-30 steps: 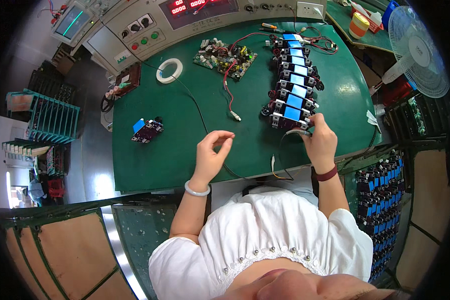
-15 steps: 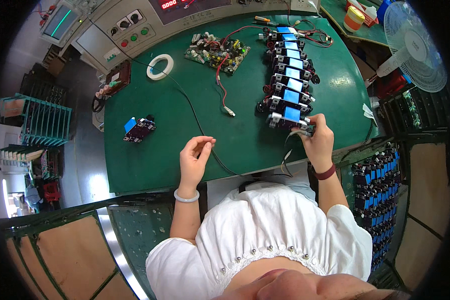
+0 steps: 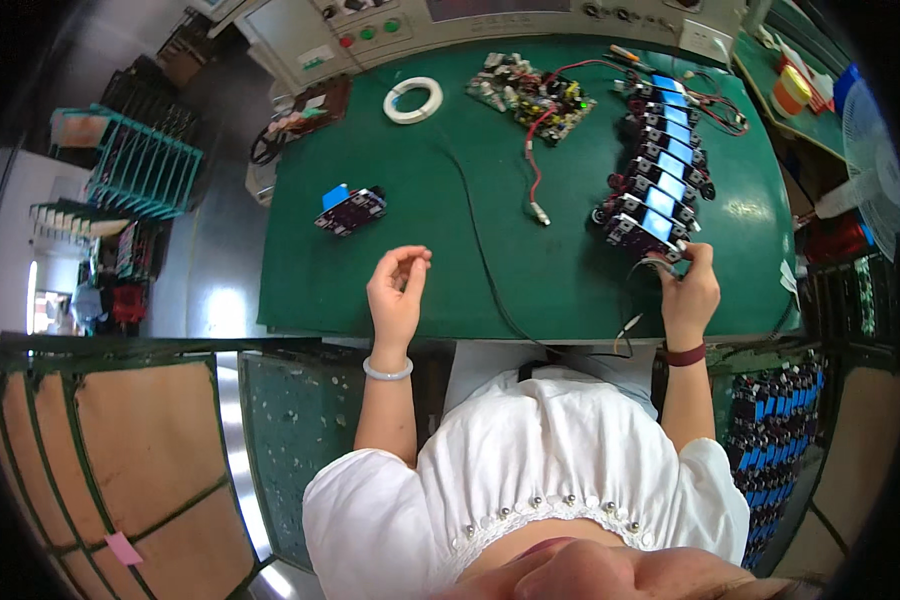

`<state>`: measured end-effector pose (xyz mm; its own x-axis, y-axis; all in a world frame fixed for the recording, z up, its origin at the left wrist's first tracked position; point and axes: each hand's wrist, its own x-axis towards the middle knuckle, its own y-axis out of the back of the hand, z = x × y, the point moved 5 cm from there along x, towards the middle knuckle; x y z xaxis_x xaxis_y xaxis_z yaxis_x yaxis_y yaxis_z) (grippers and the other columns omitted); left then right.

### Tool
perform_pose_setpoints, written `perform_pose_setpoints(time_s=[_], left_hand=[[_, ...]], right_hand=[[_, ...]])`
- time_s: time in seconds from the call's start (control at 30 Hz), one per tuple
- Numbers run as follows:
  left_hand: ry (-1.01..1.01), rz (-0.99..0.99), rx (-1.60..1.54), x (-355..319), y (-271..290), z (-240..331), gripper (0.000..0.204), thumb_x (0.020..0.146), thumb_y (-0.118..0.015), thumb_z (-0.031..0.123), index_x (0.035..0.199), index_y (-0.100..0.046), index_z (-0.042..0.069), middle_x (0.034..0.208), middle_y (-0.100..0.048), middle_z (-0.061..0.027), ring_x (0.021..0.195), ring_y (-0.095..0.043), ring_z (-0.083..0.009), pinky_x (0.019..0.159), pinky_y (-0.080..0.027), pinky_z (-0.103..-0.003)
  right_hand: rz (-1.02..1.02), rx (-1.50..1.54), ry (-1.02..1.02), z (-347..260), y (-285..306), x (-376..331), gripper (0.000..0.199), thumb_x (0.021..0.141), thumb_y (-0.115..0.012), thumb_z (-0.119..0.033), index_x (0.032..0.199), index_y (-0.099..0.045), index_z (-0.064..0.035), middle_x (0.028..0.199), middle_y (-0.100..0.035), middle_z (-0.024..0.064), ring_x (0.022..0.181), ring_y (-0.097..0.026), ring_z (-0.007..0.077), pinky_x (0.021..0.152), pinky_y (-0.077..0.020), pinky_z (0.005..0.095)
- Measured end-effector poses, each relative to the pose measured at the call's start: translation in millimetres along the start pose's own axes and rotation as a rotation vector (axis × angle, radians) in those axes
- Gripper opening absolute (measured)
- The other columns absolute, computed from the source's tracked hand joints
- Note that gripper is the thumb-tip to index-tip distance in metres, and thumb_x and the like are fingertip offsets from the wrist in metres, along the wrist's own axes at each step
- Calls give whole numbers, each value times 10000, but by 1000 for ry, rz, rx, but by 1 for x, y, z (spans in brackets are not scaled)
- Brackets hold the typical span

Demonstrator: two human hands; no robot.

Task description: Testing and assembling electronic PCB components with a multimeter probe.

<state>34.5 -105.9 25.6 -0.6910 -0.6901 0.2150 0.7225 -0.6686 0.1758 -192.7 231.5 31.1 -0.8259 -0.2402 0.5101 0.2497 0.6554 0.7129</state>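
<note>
My right hand [image 3: 692, 300] is at the near end of a row of circuit boards with blue tops [image 3: 660, 200]. Its fingers are closed on a thin grey cable [image 3: 646, 263] beside the corner of the nearest board; the fingertips are partly hidden. My left hand [image 3: 397, 290] hovers near the table's front edge, loosely curled, thumb apart, holding nothing. Beyond it, to the left, a single circuit board with a blue top [image 3: 351, 210] lies apart from the row. Between my hands a black cable [image 3: 482, 260] runs across the green tabletop [image 3: 555, 290].
A larger board crowded with parts [image 3: 535, 98] lies at the back, its red lead [image 3: 534, 170] reaching toward me. Left of it is a white ring-shaped roll [image 3: 413, 101]. A control panel [image 3: 390, 45] borders the back; a fan [image 3: 875, 180] stands right. More blue-topped boards [image 3: 775, 430] are stacked below right.
The view has shifted, so the table sits further right in the picture. My left hand has drawn left, away from the black cable. My right hand stays at the row's near end.
</note>
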Motion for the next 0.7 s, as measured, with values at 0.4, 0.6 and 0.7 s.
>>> perform_pose_setpoints(time_s=[0.4,0.6,0.7], left_hand=[[-420,327,881,61,84,8,556,928,-695,234,1406,-484,43,1343,-524,-172,1226,-502,-324,1041,-409,-439],[-191,187,629,40,94,-4,448,875,-743,138,1289,-602,39,963,-611,-91,905,-581,-245,853,-481,-370],[-195,72,665,16,81,0,348,787,-781,40,1122,-685,35,1002,-636,-100,885,-620,-236,796,-518,-353]], right_hand=[[83,113,65,-28,31,-7,684,715,-894,-293,1246,-529,-64,1123,-633,92,628,-607,232,544,-483,346],[112,218,235,-36,36,-29,564,751,-885,-197,1199,-570,-61,1109,-628,106,530,-485,150,468,-399,272],[50,287,273,-46,30,-32,482,755,-875,-125,1145,-599,-59,1060,-637,116,511,-464,140,446,-387,277]])
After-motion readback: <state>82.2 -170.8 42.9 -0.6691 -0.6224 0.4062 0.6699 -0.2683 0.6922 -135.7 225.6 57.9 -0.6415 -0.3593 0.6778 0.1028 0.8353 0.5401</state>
